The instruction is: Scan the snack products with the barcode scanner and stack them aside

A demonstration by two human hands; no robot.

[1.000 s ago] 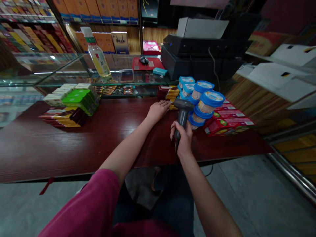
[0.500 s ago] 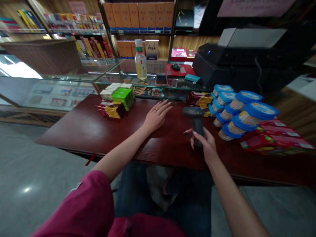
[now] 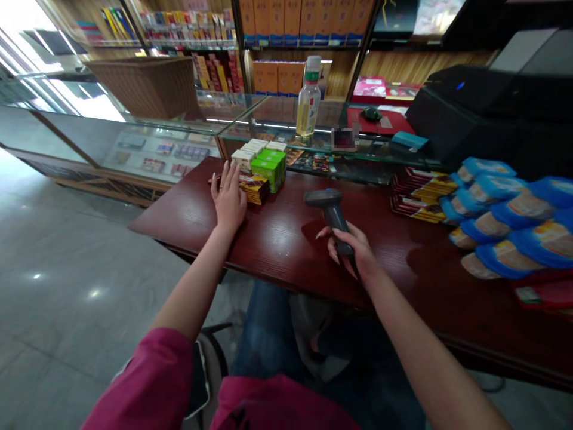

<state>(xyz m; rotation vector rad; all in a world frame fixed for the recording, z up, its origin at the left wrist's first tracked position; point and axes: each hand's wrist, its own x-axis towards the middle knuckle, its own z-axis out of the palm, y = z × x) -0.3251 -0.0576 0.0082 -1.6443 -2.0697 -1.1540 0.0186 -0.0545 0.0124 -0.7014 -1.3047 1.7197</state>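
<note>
My right hand (image 3: 353,248) is wrapped round the handle of a dark grey barcode scanner (image 3: 333,218), held up over the brown desk. My left hand (image 3: 229,200) reaches to the left side of the desk, fingers stretched out. It hides part of a stack of red and yellow flat packets (image 3: 256,190); whether the fingers touch them I cannot tell. Right behind that stack stand green small boxes (image 3: 268,167) and white small boxes (image 3: 244,157), packed together.
To the right, more red and yellow packets (image 3: 418,194) lie beside stacked blue-lidded tubs (image 3: 514,239). Behind the desk, a glass counter (image 3: 273,113) bears a bottle of yellowish liquid (image 3: 308,101), a mouse (image 3: 371,114) and a wicker basket (image 3: 147,86).
My left hand has moved left from the desk's middle to the packet stack. My right hand still holds the scanner, now turned a little. The view has swung right.
</note>
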